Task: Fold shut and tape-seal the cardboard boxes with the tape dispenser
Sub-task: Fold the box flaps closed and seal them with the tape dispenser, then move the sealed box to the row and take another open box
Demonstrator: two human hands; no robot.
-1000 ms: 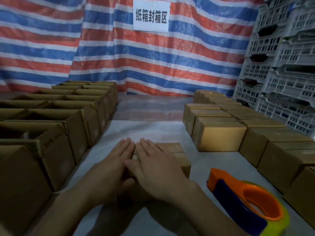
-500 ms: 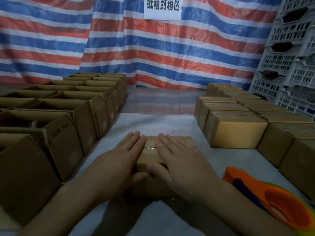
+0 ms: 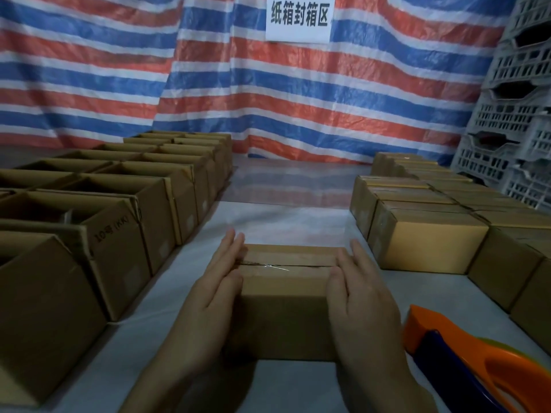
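Slid apart, left hand point(image 3: 208, 296) and right hand point(image 3: 359, 305) press one box point(image 3: 283, 320), fingers point(image 3: 230, 251) straight and released

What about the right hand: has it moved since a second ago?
Yes. The right hand has slid rightward, from the middle of the box's top to its right end, nearer the tape dispenser.

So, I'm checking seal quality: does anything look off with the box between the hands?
Only on the box: its top seam shows a dark, uneven gap between the flaps, with a glint, perhaps tape.
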